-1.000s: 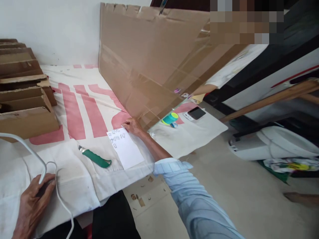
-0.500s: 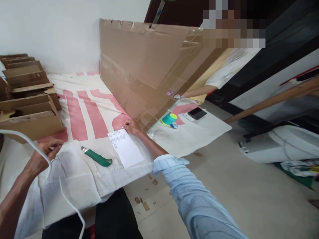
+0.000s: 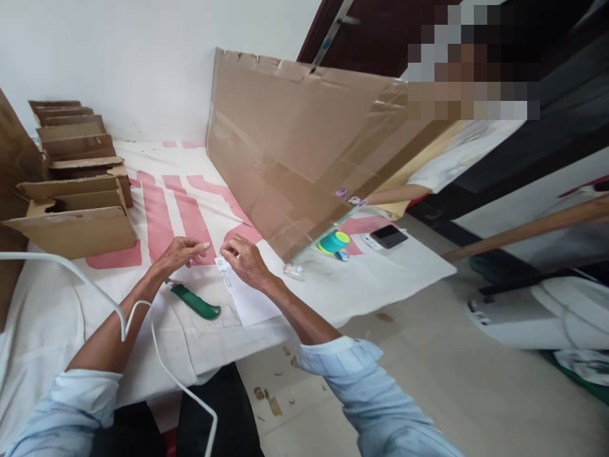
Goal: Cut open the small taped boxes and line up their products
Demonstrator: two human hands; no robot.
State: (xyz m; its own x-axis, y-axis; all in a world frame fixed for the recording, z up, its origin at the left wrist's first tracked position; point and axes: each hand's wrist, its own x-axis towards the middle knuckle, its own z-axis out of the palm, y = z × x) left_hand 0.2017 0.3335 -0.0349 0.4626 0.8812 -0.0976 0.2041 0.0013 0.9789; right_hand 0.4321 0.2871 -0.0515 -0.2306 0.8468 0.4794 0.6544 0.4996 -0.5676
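Observation:
My right hand (image 3: 245, 260) hovers over the top of a white paper sheet (image 3: 250, 299) with small drawn marks, its fingers pinched together on something too small to make out. My left hand (image 3: 181, 252) is just left of it, fingers loosely curled and pointing toward the right hand, holding nothing I can see. A green-handled knife (image 3: 196, 303) lies on the white cloth (image 3: 85, 304) below the left hand. A large cardboard sheet (image 3: 295, 146) stands on edge behind the hands, with another person's hand (image 3: 354, 200) on its far side.
Folded cardboard boxes (image 3: 76, 190) are stacked at the left. A white cable (image 3: 143, 343) crosses my left forearm. A teal tape roll (image 3: 335, 242) and a phone (image 3: 389, 235) lie on the cloth at the right. Bare floor with scraps lies below.
My left hand has left the cable and cloth at the left and come up beside the right hand. My right hand lifted off the paper's corner and pinched its fingers.

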